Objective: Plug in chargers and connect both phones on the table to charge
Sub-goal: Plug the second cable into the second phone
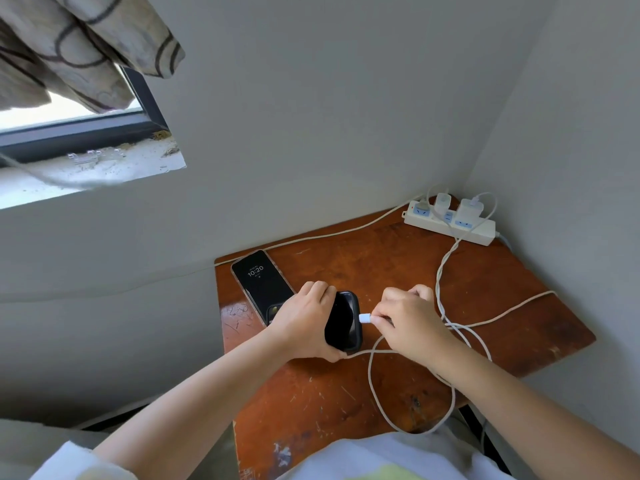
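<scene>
The left hand (304, 323) grips a black-cased phone (343, 322) just above the wooden table (398, 271), while the right hand (408, 320) pinches a white cable plug (364, 318) at the phone's end. A second phone (263, 285) lies face up beside it, showing 10:20; 2 white chargers (465, 207) sit in the power strip (450, 223) at the far corner.

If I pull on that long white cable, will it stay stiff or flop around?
Probably floppy: the white cable lies in loose loops on the table. It looks thin, so likely light. A hard tug might drag the power strip, since its other end seems plugged in there.
</scene>
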The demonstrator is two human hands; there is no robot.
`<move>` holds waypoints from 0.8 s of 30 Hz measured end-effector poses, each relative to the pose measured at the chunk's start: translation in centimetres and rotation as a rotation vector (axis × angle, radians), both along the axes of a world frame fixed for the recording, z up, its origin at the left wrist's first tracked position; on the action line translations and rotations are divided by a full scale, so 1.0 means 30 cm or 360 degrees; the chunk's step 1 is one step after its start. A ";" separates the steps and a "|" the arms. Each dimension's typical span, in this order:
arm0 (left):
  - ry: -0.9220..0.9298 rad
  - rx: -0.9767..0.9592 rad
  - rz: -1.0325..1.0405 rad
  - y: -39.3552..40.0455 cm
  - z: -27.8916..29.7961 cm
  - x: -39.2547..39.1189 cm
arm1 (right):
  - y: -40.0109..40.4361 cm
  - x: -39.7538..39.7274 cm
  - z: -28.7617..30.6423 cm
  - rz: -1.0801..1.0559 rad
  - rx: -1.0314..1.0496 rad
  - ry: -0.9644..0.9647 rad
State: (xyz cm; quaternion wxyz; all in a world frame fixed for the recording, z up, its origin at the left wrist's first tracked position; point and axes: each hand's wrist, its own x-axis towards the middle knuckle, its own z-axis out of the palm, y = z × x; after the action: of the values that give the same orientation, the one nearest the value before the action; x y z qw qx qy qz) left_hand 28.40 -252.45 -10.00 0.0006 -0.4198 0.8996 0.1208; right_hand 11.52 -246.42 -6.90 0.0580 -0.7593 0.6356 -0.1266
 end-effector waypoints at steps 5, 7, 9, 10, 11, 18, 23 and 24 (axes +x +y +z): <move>-0.0074 -0.0016 -0.0038 -0.013 -0.001 0.000 | 0.027 0.009 -0.026 0.0068 -0.0295 0.0128; -0.0083 -0.0034 -0.0049 -0.012 -0.008 0.000 | 0.021 0.002 -0.031 0.0120 -0.0303 0.0163; -0.0107 -0.0047 -0.0054 -0.005 -0.015 0.000 | 0.015 -0.005 -0.031 0.0144 -0.0299 0.0213; -0.0119 -0.0046 -0.0055 -0.001 -0.020 0.000 | 0.014 -0.009 -0.036 0.0151 -0.0305 0.0220; -0.0125 -0.0039 -0.0053 0.001 -0.025 0.002 | 0.015 -0.010 -0.043 0.0153 -0.0314 0.0216; -0.0100 0.0004 -0.0054 -0.010 -0.029 0.004 | 0.040 0.011 -0.067 0.0061 -0.0339 0.0098; -0.0149 -0.0016 -0.0078 -0.006 -0.036 0.004 | 0.022 -0.004 -0.072 0.0079 -0.0370 0.0141; -0.0148 -0.0019 -0.0082 -0.008 -0.037 0.005 | 0.022 -0.002 -0.076 0.0075 -0.0376 0.0133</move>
State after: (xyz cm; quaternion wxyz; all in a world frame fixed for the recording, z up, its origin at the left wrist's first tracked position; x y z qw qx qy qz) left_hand 28.55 -252.68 -11.10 0.0431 -0.4017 0.9097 0.0958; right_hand 11.47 -245.77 -9.17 -0.0555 -0.7803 0.6000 -0.1674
